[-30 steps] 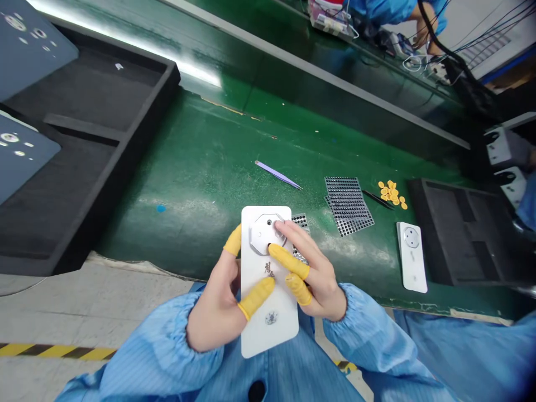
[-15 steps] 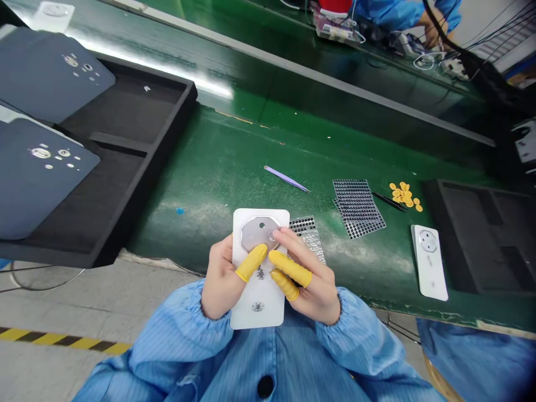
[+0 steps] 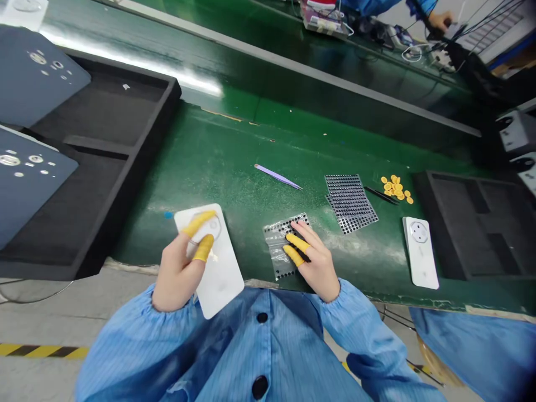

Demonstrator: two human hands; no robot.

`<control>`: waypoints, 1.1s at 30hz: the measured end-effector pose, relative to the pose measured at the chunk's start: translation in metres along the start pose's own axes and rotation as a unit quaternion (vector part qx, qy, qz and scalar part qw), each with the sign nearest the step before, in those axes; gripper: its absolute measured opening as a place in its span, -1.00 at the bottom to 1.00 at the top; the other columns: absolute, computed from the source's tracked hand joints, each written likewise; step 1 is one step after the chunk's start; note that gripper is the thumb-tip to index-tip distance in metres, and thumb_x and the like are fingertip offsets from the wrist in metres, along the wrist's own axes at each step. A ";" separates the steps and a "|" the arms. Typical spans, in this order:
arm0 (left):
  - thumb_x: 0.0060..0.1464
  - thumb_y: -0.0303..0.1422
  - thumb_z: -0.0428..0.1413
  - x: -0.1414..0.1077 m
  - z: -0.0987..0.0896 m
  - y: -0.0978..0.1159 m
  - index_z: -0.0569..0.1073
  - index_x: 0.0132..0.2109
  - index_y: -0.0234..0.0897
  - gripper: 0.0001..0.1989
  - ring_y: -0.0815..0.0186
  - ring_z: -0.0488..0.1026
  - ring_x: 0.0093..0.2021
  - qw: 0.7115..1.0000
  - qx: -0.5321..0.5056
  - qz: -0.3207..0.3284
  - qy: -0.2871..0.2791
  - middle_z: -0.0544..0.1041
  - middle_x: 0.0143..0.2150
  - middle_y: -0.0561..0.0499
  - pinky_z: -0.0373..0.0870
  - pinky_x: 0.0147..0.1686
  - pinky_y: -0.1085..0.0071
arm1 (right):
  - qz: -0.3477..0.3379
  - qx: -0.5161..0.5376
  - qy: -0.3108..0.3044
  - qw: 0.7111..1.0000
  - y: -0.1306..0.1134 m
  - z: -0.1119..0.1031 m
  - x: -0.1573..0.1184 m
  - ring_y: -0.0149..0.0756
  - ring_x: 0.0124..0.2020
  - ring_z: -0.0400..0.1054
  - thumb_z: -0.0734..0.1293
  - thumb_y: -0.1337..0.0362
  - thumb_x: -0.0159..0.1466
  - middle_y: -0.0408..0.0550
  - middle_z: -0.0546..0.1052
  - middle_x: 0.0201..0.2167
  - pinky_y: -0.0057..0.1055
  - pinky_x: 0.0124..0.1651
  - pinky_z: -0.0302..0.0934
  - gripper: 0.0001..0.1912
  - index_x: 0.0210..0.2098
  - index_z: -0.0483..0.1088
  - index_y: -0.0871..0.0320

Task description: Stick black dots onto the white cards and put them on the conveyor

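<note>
Two hands: yellow covers (image 3: 204, 247) are worn on two fingers of each.
Left hand (image 3: 178, 276): two covered fingers are set on the face of the panel (image 3: 221, 282), over its disc, with a narrow gap between them; whether anything is gripped beneath cannot be told.
Panel: it is slanted at the near edge of the worktop (image 3: 218, 151), its lower end reaching past that edge.
Right hand (image 3: 317, 265): its fingertips are placed close together on the dot sheet (image 3: 277, 254); whether a dot is pinched cannot be told.
Dot sheet: it is laid flat, apart from the panel.
Purple tweezers (image 3: 278, 177): they are left lying beyond both hands.
Far sheets (image 3: 352, 204): they are overlapped, with black tweezers (image 3: 382, 195) and yellow pieces (image 3: 397, 190) to their right.
Other panel (image 3: 424, 261): it is set just beside the right tray (image 3: 454, 223).
Left tray (image 3: 146, 131): grey plates (image 3: 39, 84) are seen over it.
Co-worker's hand (image 3: 441, 21): it is seen across the worktop, near cables.
</note>
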State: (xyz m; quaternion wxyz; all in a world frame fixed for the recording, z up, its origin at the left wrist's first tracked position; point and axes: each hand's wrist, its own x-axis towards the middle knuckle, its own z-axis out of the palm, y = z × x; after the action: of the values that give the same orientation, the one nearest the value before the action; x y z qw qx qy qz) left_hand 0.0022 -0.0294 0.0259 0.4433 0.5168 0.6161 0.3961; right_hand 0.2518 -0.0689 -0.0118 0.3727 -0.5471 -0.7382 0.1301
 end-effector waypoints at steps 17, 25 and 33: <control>-0.10 -0.19 0.28 0.004 0.062 0.022 0.62 -0.33 -0.37 -0.71 0.19 0.55 -0.38 0.950 -0.167 -0.124 -0.231 0.64 -0.33 -0.12 0.49 -0.36 0.33 | -0.160 -0.004 -0.101 0.982 -0.009 -0.048 0.032 -0.12 0.23 0.21 0.30 0.38 0.28 0.21 0.41 0.11 0.09 0.23 0.11 -0.72 0.00 0.36 0.19; -0.05 -0.20 0.26 0.004 0.062 0.008 0.62 -0.21 -0.34 -0.69 0.18 0.55 -0.31 0.957 -0.202 -0.102 -0.182 0.64 -0.27 -0.09 0.48 -0.34 0.36 | -0.173 0.044 -0.054 0.982 -0.016 -0.003 0.048 -0.19 -0.03 0.34 0.25 0.48 0.27 0.11 0.47 -0.13 -0.01 0.05 0.32 -0.77 -0.09 0.35 0.19; 0.05 -0.10 0.14 0.009 0.057 -0.002 0.62 -0.22 -0.45 -0.56 0.13 0.57 -0.29 0.972 -0.130 -0.018 -0.193 0.65 -0.28 -0.16 0.49 -0.25 0.31 | -0.156 0.068 -0.065 0.983 0.000 0.018 0.035 -0.23 0.01 0.38 0.21 0.53 0.28 0.16 0.44 -0.02 -0.29 0.02 0.39 -0.64 0.05 0.28 0.19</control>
State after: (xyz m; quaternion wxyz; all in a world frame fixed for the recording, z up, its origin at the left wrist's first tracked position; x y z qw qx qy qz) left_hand 0.0553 -0.0193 0.0056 0.6241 0.5107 0.4711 0.3573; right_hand 0.2346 -0.0332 -0.0099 0.3759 -0.3887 -0.8267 0.1552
